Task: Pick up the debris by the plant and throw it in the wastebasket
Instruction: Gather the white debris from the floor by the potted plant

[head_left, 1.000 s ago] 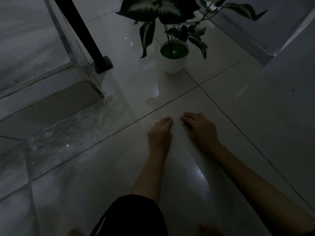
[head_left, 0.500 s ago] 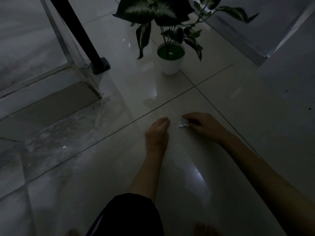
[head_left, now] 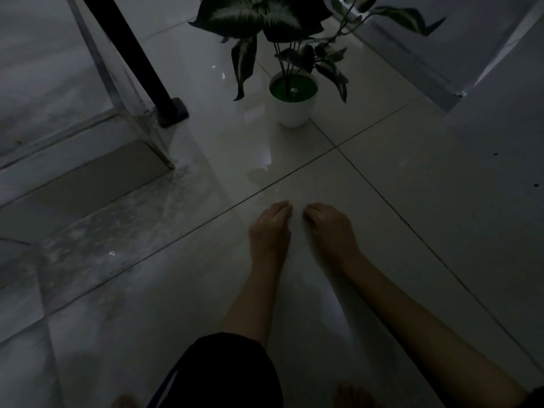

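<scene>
Both of your hands are down on the pale glossy tiled floor (head_left: 397,201) with fingers curled under, knuckles up; your bare left hand (head_left: 269,231) and bare right hand (head_left: 331,229) sit just beside each other, fingertips nearly meeting over a narrow gap. Whether either one has closed on any debris, you cannot tell: the light is dim, the fingers hide what lies under them, and no scrap shows between them. The leafy dark green plant in its small white round pot (head_left: 294,104) stands beyond your hands, past the tile joint. A slanted black metal post with a square foot (head_left: 141,69) meets the floor to the left of the pot.
</scene>
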